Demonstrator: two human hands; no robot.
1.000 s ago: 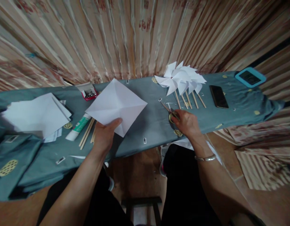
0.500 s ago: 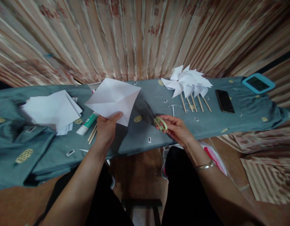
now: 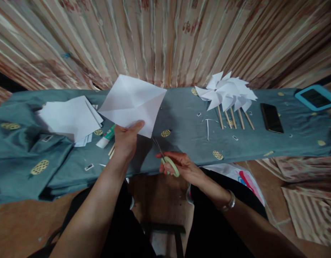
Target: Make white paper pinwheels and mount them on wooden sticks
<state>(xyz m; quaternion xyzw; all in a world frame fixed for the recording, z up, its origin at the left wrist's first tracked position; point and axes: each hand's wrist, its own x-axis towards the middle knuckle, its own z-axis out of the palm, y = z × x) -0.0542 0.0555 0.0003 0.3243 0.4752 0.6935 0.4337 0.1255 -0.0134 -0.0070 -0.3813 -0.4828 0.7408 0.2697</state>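
A square sheet of white paper [image 3: 133, 102], creased along its diagonals, is pinched at its near edge by my left hand [image 3: 126, 141], thumb on top. My right hand [image 3: 180, 166] grips a pair of scissors [image 3: 170, 165] with light green handles. Their blades point up and left, and the tips lie close to the paper's near corner; whether they touch it I cannot tell. Partly behind my left hand lie a green and white glue stick [image 3: 106, 137] and some thin wooden sticks [image 3: 112, 150].
On the cloth-covered table [image 3: 187, 125], a stack of white paper [image 3: 70, 116] lies left. Several white paper pinwheels [image 3: 227, 91] on sticks lie right, near thin paper scraps [image 3: 207, 129], a phone [image 3: 272, 118] and a blue-framed device [image 3: 317, 98]. A pleated curtain [image 3: 165, 43] hangs behind.
My right hand has brought the scissors left and nearer me, to the paper's near corner. The paper stays in my left hand. The view has shifted slightly.
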